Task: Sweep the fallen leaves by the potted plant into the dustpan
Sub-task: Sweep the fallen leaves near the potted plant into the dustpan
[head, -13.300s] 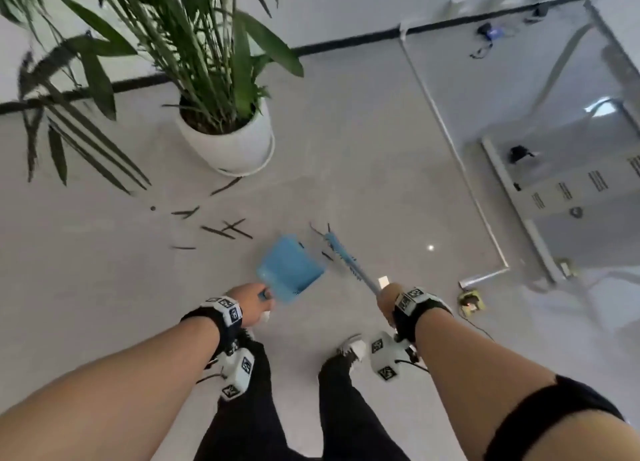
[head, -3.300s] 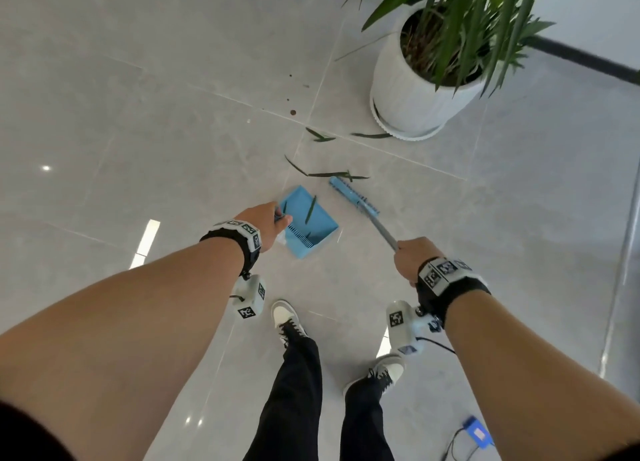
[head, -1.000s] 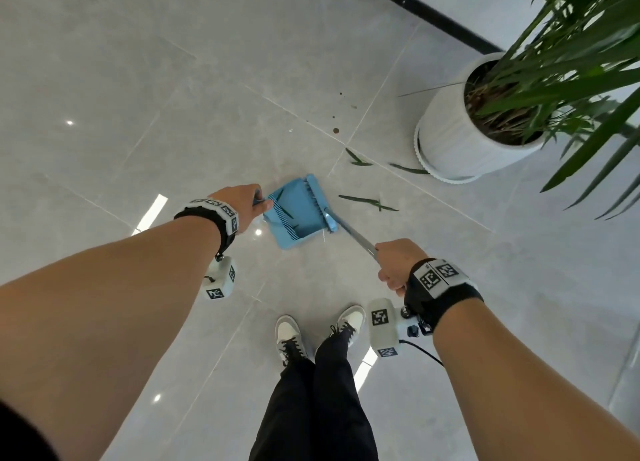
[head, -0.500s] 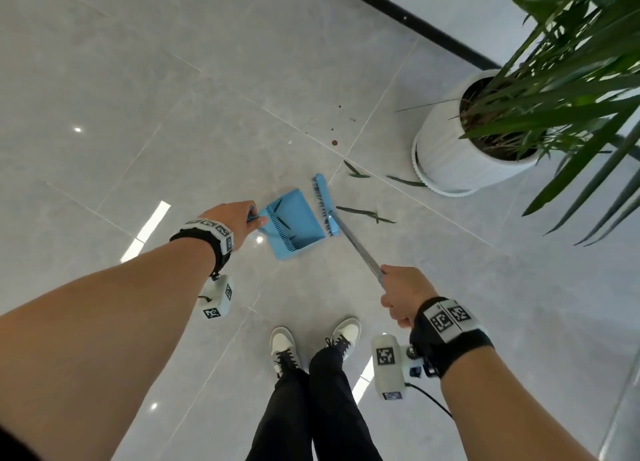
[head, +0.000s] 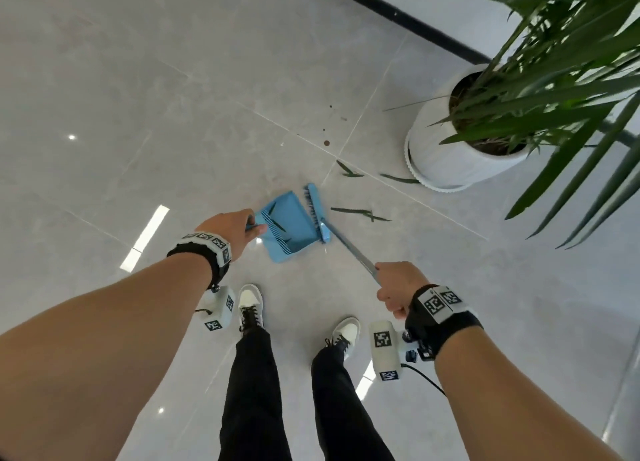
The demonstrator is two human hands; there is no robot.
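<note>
A blue dustpan point(head: 294, 228) lies flat on the grey tiles, held at its handle by my left hand point(head: 232, 228). A few green leaves lie inside it. My right hand point(head: 396, 287) grips the metal handle of a blue brush point(head: 316, 211), whose head rests along the pan's open right edge. Loose leaves point(head: 360, 213) lie on the floor just right of the brush. Two more leaves point(head: 349, 170) lie farther off, one leaf point(head: 398, 179) close to the white pot point(head: 446, 162) of the green plant.
My two feet in white shoes point(head: 251, 306) stand just below the dustpan. Long plant fronds point(head: 561, 90) overhang the right side. A black skirting strip point(head: 398, 15) runs along the wall at the top. Small brown specks point(head: 325, 143) dot the tiles beyond the pan.
The brush head has stayed against the dustpan's edge over the last second. My feet have stepped apart and the view has shifted slightly; the loose leaves on the floor have not moved.
</note>
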